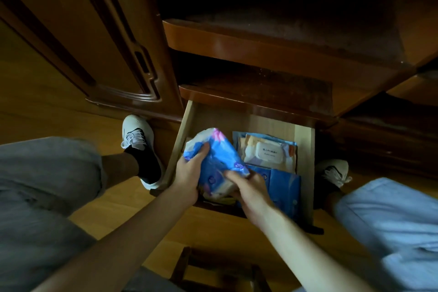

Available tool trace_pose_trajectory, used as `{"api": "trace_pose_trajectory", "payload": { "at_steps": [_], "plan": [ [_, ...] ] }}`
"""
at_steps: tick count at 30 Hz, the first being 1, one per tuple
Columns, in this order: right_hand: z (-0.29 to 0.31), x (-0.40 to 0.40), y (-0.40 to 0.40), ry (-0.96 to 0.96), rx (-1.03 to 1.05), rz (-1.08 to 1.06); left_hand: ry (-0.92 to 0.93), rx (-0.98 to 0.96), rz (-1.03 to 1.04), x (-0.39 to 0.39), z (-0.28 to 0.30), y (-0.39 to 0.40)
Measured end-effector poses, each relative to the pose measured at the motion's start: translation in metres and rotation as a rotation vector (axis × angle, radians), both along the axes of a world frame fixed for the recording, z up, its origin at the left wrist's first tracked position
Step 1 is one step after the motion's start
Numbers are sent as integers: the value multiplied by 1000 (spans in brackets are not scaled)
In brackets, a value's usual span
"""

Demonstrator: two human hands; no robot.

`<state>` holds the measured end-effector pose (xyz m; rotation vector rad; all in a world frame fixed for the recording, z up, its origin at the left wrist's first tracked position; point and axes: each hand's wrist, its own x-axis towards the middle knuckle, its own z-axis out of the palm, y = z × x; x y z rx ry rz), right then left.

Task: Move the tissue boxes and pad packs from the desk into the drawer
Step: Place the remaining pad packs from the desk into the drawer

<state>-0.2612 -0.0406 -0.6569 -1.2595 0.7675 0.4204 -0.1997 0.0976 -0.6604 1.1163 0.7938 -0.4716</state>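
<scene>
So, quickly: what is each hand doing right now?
Left hand: grips the blue pack on its left side, over the drawer.
Right hand: grips the same pack at its near end.

drawer (187, 123) back left free, packs (270, 152) right

Dim light falls on a yellowish wooden floor (42, 102); a dark brown cabinet door (78, 38) (glossy, moulded) stands beside two shelves (272, 47).

Both hands (187, 173) (248, 187), fingers curled, gripping.
</scene>
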Motion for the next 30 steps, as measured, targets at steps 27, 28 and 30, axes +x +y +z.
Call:
{"api": "trace_pose_trajectory", "payload": {
  "at_steps": [27,28,30],
  "plan": [
    [-117,196,-14,118,-661,574,-708,1322,-893,57,-51,71],
    [-117,198,-13,144,-703,635,-805,1378,-955,62,-51,67],
    [-119,199,-13,128,-817,692,-971,1443,-1112,76,-52,56]
  ]
}}
